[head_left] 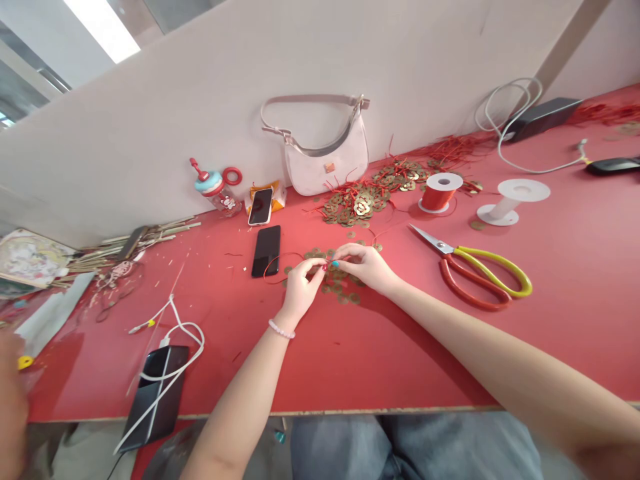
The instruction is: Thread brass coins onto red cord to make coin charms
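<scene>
Near the middle of the red table, my left hand (pixel 303 288) and my right hand (pixel 369 265) meet, thumbs and forefingers pinched together. Both pinch a thin red cord (pixel 273 265), which loops out to the left of my left hand. Loose brass coins (pixel 345 293) lie under and around my fingertips. Behind my hands is a larger heap of coins tied with red cord (pixel 363 202). A spool of red cord (pixel 437 197) stands upright to the right of that heap. Scissors (pixel 453 257) with one yellow and one red handle lie right of my right hand, blades parted.
A white spool (pixel 510 203), a pink handbag (pixel 327 163), a cup (pixel 220 193) and two phones (pixel 266 251) (pixel 261 206) stand or lie around. A cabled device (pixel 163 380) overhangs the front edge. Another person's blurred arm (pixel 11 407) shows at far left.
</scene>
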Tool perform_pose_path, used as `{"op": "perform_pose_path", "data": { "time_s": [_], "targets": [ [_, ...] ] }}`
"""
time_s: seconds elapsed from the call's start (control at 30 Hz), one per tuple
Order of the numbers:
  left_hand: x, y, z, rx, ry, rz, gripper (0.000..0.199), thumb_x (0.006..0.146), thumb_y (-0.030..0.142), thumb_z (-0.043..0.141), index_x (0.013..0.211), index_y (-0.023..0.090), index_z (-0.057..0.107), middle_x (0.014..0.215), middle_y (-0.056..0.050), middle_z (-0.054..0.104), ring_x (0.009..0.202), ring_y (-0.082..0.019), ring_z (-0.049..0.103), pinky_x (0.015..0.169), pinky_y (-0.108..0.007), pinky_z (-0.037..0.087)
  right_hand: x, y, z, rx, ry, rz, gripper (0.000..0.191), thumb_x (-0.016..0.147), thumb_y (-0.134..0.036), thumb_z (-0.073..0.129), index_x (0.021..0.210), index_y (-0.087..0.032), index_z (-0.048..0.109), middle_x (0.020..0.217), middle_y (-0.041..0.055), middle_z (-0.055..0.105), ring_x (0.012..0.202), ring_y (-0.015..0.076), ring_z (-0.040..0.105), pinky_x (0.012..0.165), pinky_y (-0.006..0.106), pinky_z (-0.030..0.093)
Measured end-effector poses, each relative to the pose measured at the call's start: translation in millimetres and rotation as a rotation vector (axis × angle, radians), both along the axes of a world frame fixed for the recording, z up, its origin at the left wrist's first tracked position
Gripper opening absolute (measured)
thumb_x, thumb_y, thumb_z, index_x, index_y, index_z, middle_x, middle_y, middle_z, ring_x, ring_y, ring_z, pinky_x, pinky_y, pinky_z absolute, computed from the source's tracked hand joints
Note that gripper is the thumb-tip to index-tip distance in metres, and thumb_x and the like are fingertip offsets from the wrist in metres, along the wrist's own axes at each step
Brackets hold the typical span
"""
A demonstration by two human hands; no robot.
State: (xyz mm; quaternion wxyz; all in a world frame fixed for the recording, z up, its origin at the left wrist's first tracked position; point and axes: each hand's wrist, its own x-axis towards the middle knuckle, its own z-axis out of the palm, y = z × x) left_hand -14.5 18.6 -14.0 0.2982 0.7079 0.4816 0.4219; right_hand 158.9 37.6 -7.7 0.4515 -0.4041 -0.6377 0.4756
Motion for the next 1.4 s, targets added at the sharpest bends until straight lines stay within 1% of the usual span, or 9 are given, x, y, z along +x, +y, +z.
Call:
{"op": "perform_pose_path", "data": {
  "time_s": [0.4,0.57,0.73,0.87,1.03,1.13,1.23,1.3,1.4],
  "targets": [
    [2,-1,-0.8,0.003,0.023,-0.046,0.018,0.084,0.027,0.051,0.092,0.015,0.062,0.09,-0.009,0.067,0.081,-0.018,0.064,0.074,-0.031,0.052,-2,-3,2.1,-0.023,0.049,0.035,0.011,0.07,-0.026,0.061,0.075,-0.017,0.064,0.082,0.0042,0.061,0.071,0.0135,0.058,0.068,0.028,0.048],
    [4,-2,2.6,0.009,0.045,-0.075,0.02,0.083,0.025,0.054,0.097,0.015,0.062,0.095,-0.009,0.067,0.084,-0.018,0.063,0.077,-0.031,0.051,-3,-4,3.4,0.034,0.005,0.027,0.01,0.071,-0.026,0.059,0.074,-0.017,0.063,0.081,0.0028,0.058,0.062,0.0095,0.052,0.059,0.025,0.044],
    [6,-4,7.5,0.031,0.089,-0.137,0.017,0.083,0.023,0.053,0.094,0.017,0.065,0.093,-0.007,0.068,0.084,-0.018,0.062,0.077,-0.03,0.049,-2,-7,12.7,0.114,0.028,0.039,0.008,0.073,-0.025,0.06,0.073,-0.018,0.063,0.081,0.0024,0.055,0.068,0.0105,0.053,0.063,0.026,0.045],
    [6,-5,8.6,-0.041,0.105,-0.112,0.019,0.085,0.026,0.05,0.091,0.017,0.065,0.086,-0.005,0.069,0.075,-0.016,0.062,0.067,-0.026,0.05,0,-12,41.1,0.134,0.163,0.042,0.01,0.075,-0.027,0.06,0.074,-0.018,0.06,0.078,0.0007,0.056,0.065,0.0094,0.053,0.063,0.026,0.045],
    [6,-9,10.3,-0.056,0.068,-0.161,0.019,0.087,0.025,0.046,0.089,0.018,0.063,0.087,-0.005,0.069,0.075,-0.015,0.064,0.064,-0.024,0.051,4,-22,100.4,0.227,0.248,-0.014,0.007,0.074,-0.024,0.063,0.075,-0.018,0.059,0.073,-0.0007,0.057,0.067,0.0091,0.052,0.064,0.024,0.046],
    [5,-10,9.9,-0.037,0.097,-0.166,0.02,0.087,0.026,0.044,0.088,0.018,0.063,0.086,-0.005,0.068,0.073,-0.015,0.064,0.063,-0.025,0.051,4,-27,136.0,0.339,0.294,-0.037,0.005,0.075,-0.023,0.063,0.075,-0.02,0.059,0.074,-0.0011,0.058,0.066,0.0084,0.052,0.064,0.023,0.046],
    [4,-9,8.5,0.006,0.154,-0.156,0.02,0.087,0.026,0.045,0.088,0.018,0.063,0.085,-0.005,0.068,0.074,-0.016,0.063,0.065,-0.026,0.05,6,-29,165.5,0.46,0.363,-0.071,0.003,0.077,-0.021,0.06,0.075,-0.021,0.058,0.072,-0.0021,0.056,0.064,0.0073,0.051,0.061,0.022,0.045],
    [4,-9,7.8,0.021,0.182,-0.16,0.021,0.087,0.026,0.045,0.088,0.018,0.064,0.085,-0.005,0.068,0.075,-0.016,0.062,0.066,-0.027,0.049,8,-31,181.7,0.521,0.368,-0.092,0.004,0.077,-0.021,0.059,0.073,-0.022,0.059,0.071,-0.0032,0.054,0.062,0.0066,0.051,0.061,0.022,0.045],
    [3,-8,8.4,0.013,0.194,-0.186,0.022,0.088,0.025,0.043,0.089,0.017,0.064,0.085,-0.005,0.067,0.077,-0.016,0.062,0.069,-0.028,0.049,13,-36,201.5,0.55,0.284,-0.179,0.003,0.078,-0.025,0.058,0.076,-0.025,0.06,0.077,-0.0042,0.054,0.068,0.0071,0.054,0.063,0.022,0.045]
  ]
}}
